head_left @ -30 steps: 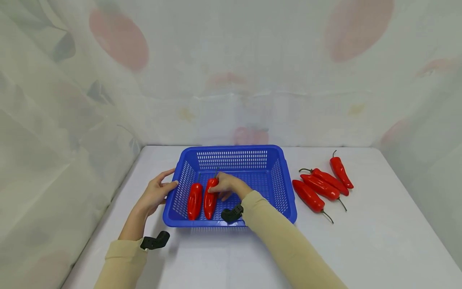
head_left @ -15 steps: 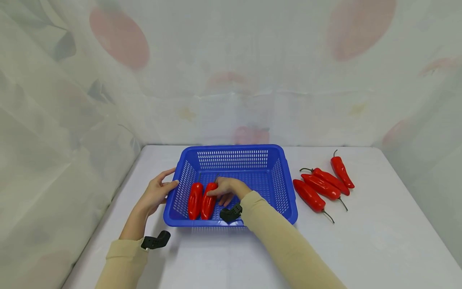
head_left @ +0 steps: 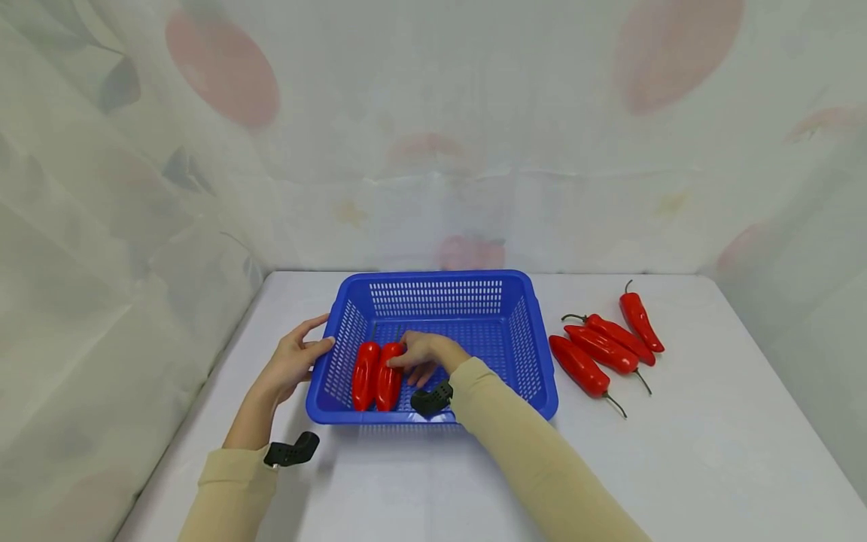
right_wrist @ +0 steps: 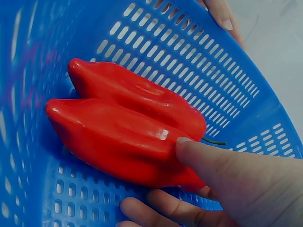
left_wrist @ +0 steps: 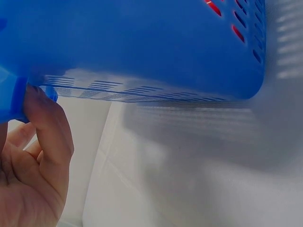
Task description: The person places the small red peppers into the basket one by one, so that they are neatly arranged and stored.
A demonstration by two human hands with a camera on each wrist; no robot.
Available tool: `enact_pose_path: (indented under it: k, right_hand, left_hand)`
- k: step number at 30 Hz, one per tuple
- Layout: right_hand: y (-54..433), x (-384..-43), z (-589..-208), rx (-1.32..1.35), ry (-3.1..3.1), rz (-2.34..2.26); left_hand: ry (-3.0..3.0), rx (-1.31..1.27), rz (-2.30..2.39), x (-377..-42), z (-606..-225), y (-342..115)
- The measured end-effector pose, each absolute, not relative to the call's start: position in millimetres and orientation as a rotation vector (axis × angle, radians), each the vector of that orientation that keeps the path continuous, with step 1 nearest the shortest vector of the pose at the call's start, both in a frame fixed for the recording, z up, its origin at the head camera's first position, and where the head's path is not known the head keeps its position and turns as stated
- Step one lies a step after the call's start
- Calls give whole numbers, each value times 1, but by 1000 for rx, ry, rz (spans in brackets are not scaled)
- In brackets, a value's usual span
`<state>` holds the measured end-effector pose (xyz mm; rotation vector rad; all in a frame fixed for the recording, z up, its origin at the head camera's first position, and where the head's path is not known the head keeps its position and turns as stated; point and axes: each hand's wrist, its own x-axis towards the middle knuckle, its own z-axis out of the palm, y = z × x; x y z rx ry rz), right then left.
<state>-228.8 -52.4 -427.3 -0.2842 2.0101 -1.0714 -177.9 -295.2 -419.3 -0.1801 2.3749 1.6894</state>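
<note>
A blue plastic basket [head_left: 433, 418] stands on the table with two red chili peppers lying side by side at its left end. My left hand [head_left: 293, 363] grips the basket's left rim, seen close in the left wrist view with fingers hooked at the rim. Inside the basket, my right hand [head_left: 423, 356] holds the right-hand chili pepper [head_left: 388, 388] near its stem end. In the right wrist view the thumb [right_wrist: 189, 150] lies on top of that pepper and other fingers are beneath or beside it. The other chili pepper [head_left: 365, 380] rests against it.
Right of the basket, several more red chili peppers [head_left: 581, 369] lie on the white table [head_left: 711, 436], some overlapping. A patterned curtain [head_left: 433, 203] hangs behind the table and along both sides.
My right hand has shifted its chili pepper slightly left and toward me, closing the gap to the other pepper. The left hand stays on the rim.
</note>
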Motion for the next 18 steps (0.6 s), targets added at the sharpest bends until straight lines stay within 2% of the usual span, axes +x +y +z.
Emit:
enact_pose_path:
  k: [18]
  right_hand:
    - [-38, -232, -413, -357, 2183, -1024]
  left_hand:
    - [2368, -166, 1694, -179, -421, -296]
